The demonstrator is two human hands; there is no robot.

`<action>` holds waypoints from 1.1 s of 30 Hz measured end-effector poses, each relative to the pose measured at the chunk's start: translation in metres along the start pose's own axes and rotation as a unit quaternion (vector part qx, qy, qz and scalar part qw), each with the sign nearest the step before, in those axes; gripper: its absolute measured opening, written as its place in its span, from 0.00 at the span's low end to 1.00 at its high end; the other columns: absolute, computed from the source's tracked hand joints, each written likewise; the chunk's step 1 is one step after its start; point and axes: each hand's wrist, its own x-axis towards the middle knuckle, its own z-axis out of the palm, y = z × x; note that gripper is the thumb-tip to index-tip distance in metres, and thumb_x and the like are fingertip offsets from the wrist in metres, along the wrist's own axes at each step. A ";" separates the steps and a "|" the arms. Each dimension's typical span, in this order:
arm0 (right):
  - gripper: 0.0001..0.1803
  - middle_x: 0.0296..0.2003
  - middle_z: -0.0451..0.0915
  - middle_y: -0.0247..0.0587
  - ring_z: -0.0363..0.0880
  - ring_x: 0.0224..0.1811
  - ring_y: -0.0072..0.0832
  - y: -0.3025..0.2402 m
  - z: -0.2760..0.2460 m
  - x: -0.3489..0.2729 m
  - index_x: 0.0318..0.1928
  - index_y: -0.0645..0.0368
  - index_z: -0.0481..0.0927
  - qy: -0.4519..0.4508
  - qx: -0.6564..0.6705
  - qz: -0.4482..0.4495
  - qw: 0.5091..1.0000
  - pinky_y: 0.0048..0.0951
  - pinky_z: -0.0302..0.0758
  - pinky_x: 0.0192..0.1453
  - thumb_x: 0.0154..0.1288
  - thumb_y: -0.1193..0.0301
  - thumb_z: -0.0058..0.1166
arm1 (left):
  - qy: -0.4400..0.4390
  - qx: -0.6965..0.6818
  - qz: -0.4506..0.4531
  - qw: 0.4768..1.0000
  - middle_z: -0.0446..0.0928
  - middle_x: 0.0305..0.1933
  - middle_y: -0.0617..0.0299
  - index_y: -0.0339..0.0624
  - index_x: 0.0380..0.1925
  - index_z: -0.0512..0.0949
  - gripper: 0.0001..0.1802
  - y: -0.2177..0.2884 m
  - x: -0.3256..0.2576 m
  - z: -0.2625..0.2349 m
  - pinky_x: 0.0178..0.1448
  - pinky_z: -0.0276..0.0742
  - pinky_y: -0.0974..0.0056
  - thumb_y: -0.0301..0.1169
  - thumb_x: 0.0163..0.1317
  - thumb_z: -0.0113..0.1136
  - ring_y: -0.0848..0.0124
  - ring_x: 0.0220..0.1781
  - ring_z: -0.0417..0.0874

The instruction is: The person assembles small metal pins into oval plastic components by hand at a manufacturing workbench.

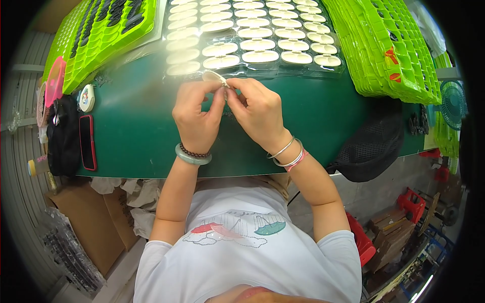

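Observation:
Over the green tabletop [151,129], my left hand [194,112] and my right hand [258,110] meet, both with fingers closed in a pinch. Between the fingertips is a small cream oval piece [214,77], tilted, its lower end hidden by the fingers. Just beyond the hands lie rows of cream oval cases [260,56] in clear plastic trays. The left part of those rows looks hazy.
A green tray [83,68] with dark oval pieces stands at the far left. Stacked green trays [376,53] rise at the right. A phone [87,143] and small white oval case [87,98] lie left; a black mesh cap [371,144] rests at the right edge.

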 end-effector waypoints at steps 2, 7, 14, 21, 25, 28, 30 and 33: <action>0.07 0.31 0.82 0.45 0.82 0.28 0.41 0.000 0.000 -0.001 0.40 0.62 0.81 0.000 0.000 0.000 1.000 0.35 0.79 0.30 0.60 0.77 0.59 | 0.003 0.018 0.012 1.000 0.82 0.33 0.58 0.36 0.33 0.83 0.07 -0.001 -0.001 0.000 0.36 0.76 0.68 0.18 0.53 0.68 0.69 0.32 0.79; 0.07 0.31 0.82 0.45 0.82 0.28 0.40 0.000 -0.001 0.000 0.40 0.62 0.81 -0.001 -0.007 -0.008 1.000 0.34 0.79 0.30 0.60 0.78 0.59 | 0.008 0.042 0.039 0.998 0.82 0.33 0.58 0.36 0.33 0.83 0.08 -0.002 -0.001 0.000 0.36 0.76 0.67 0.18 0.52 0.68 0.67 0.33 0.79; 0.07 0.31 0.82 0.45 0.82 0.28 0.40 0.000 -0.002 0.002 0.40 0.62 0.81 -0.010 -0.014 -0.008 1.000 0.34 0.79 0.30 0.60 0.78 0.59 | -0.023 0.009 0.016 1.000 0.83 0.34 0.58 0.37 0.35 0.83 0.10 -0.003 0.004 -0.006 0.36 0.76 0.67 0.19 0.51 0.69 0.68 0.35 0.80; 0.04 0.30 0.82 0.45 0.82 0.29 0.41 -0.002 -0.020 0.040 0.37 0.58 0.81 -0.016 -0.100 0.014 0.995 0.37 0.77 0.32 0.62 0.73 0.58 | 0.007 0.022 -0.018 1.000 0.83 0.33 0.58 0.39 0.32 0.83 0.08 0.000 0.001 -0.036 0.35 0.76 0.64 0.21 0.51 0.69 0.63 0.35 0.80; 0.04 0.31 0.83 0.42 0.81 0.38 0.40 0.018 -0.009 0.092 0.33 0.57 0.83 -0.048 -0.205 -0.019 0.977 0.39 0.77 0.41 0.58 0.70 0.61 | 0.011 0.021 -0.040 0.999 0.82 0.33 0.57 0.38 0.32 0.83 0.06 0.002 -0.010 -0.052 0.36 0.76 0.64 0.20 0.52 0.69 0.63 0.35 0.80; 0.06 0.34 0.82 0.42 0.79 0.44 0.39 0.051 0.008 0.121 0.33 0.56 0.85 -0.109 -0.268 -0.017 0.957 0.39 0.76 0.48 0.56 0.68 0.64 | 0.000 0.026 -0.041 0.999 0.82 0.33 0.57 0.38 0.32 0.83 0.06 0.001 -0.016 -0.061 0.37 0.75 0.64 0.20 0.52 0.68 0.63 0.36 0.80; 0.07 0.35 0.82 0.42 0.78 0.45 0.40 0.061 0.016 0.132 0.33 0.56 0.86 -0.153 -0.279 -0.014 0.948 0.39 0.76 0.50 0.55 0.68 0.65 | -0.005 0.037 -0.046 0.998 0.82 0.33 0.57 0.37 0.32 0.82 0.06 0.000 -0.023 -0.071 0.38 0.75 0.64 0.20 0.53 0.68 0.63 0.36 0.80; 0.09 0.34 0.84 0.49 0.82 0.41 0.44 0.073 0.022 0.146 0.35 0.59 0.87 -0.238 -0.279 -0.035 0.930 0.40 0.78 0.48 0.53 0.69 0.66 | -0.002 0.065 -0.074 0.995 0.81 0.33 0.57 0.37 0.32 0.82 0.06 -0.005 -0.033 -0.089 0.39 0.75 0.63 0.19 0.54 0.66 0.62 0.36 0.80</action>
